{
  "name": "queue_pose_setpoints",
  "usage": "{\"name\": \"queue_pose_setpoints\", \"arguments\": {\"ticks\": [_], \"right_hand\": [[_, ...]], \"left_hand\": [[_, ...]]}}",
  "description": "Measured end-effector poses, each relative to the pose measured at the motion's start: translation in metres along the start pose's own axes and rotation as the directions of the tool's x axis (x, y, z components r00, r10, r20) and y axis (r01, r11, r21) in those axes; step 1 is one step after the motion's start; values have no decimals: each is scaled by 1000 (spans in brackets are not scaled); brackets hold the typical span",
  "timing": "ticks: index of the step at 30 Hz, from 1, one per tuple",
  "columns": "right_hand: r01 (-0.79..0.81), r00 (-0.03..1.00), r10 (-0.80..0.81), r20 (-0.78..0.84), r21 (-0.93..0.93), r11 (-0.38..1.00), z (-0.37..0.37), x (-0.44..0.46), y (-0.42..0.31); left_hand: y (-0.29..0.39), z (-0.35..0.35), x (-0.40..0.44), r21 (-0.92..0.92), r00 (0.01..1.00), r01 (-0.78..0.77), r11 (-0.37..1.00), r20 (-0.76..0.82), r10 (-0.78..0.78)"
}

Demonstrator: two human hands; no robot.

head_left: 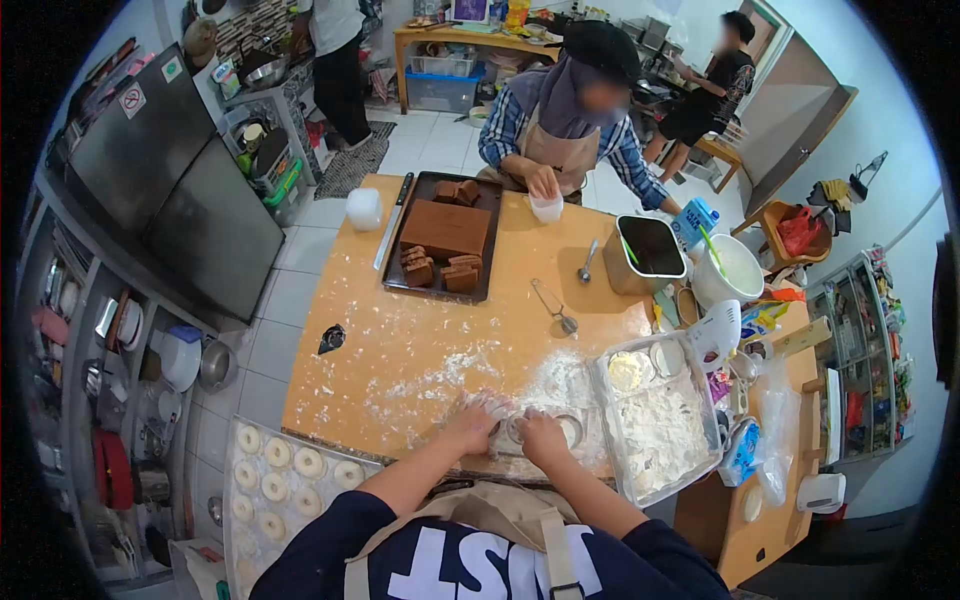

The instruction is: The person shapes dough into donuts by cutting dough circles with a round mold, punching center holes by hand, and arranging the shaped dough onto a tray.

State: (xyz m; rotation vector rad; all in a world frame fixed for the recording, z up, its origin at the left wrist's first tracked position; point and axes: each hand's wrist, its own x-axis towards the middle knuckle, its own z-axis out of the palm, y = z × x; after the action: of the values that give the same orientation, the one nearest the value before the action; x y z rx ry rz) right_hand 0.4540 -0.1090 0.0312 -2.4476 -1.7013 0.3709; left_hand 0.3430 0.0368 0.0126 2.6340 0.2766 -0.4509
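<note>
My left hand (pixel 474 424), its fingers dusted with flour, rests low on the floured table (pixel 390 385) beside a flattened piece of pale dough (pixel 510 449). Its fingers look stretched out along the dough's left side. My right hand (pixel 543 438) is closed over the dough, and whatever its fingers grip is hidden beneath them. A round outline (pixel 571 430) shows in the dough just right of that hand. Close by on the right stands a clear plastic tub (pixel 655 497) of flour, with round dough pieces (pixel 632 371) at its far end.
Ring-shaped doughs (pixel 308 461) fill a tray at lower left. Farther back lie a dark baking tray (pixel 470 292) of chocolate cake (pixel 445 228), a long knife (pixel 393 222) and a small strainer (pixel 568 324). A person across the table holds a white cup (pixel 546 210). A hand mixer (pixel 715 335) stands right.
</note>
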Motion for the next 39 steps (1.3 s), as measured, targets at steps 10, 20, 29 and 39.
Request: {"name": "queue_pose_setpoints", "arguments": {"ticks": [10,20,29,39], "right_hand": [[-191,981,187,39,197,962,-34,-2,19],[-42,998,38,49,67,997,-10,-1,3],[-13,1000,12,24,38,999,2,2,4],[-87,991,109,-80,238,967,-18,4,24]], "left_hand": [[0,9,3,35,1000,25,999,11,-26],[-3,8,1,44,1000,-22,999,-5,22],[-7,19,3,-10,994,-36,999,-106,35],[2,3,-2,21,1000,-2,1000,25,1]]}}
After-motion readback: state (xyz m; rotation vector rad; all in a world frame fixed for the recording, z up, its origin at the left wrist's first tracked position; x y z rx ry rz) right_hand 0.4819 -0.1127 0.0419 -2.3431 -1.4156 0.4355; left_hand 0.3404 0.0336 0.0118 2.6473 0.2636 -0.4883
